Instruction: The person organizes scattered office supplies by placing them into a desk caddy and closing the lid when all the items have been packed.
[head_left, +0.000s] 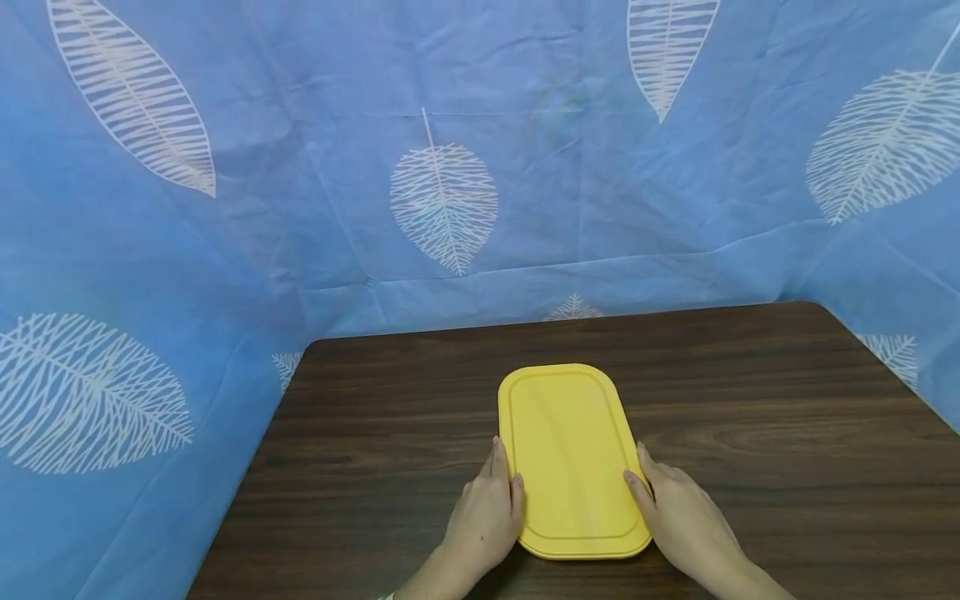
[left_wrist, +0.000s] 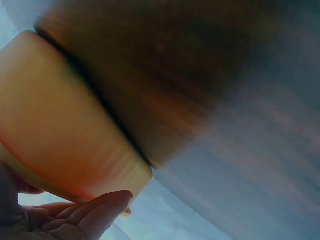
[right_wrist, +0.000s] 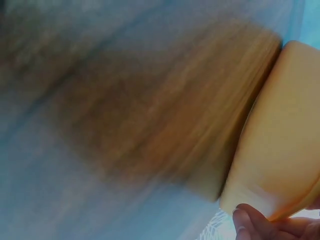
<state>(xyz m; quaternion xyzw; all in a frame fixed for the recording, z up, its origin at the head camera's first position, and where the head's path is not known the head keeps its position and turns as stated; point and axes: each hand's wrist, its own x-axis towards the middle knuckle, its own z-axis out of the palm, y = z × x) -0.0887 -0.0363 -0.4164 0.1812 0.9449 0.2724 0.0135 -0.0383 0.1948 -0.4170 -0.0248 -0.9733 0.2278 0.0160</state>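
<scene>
A yellow lidded container (head_left: pixel 573 462) stands on the dark wooden table, its rounded rectangular lid facing up. My left hand (head_left: pixel 483 512) grips its left side near the front, thumb on the lid's rim and fingers along the side. On the opposite side my right hand (head_left: pixel 686 517) holds it the same way. The left wrist view shows the container's deep, smooth wall (left_wrist: pixel 65 120) with fingers (left_wrist: pixel 102 212) at the rim. In the right wrist view the other wall (right_wrist: pixel 285 125) appears, with fingertips at its rim. Whatever is inside is hidden by the lid.
The wood-grain table (head_left: pixel 375 442) has rounded far corners. A blue cloth (head_left: pixel 337 167) with white leaf prints hangs behind it and along both sides. Table surface stretches to the left, right and far side of the container.
</scene>
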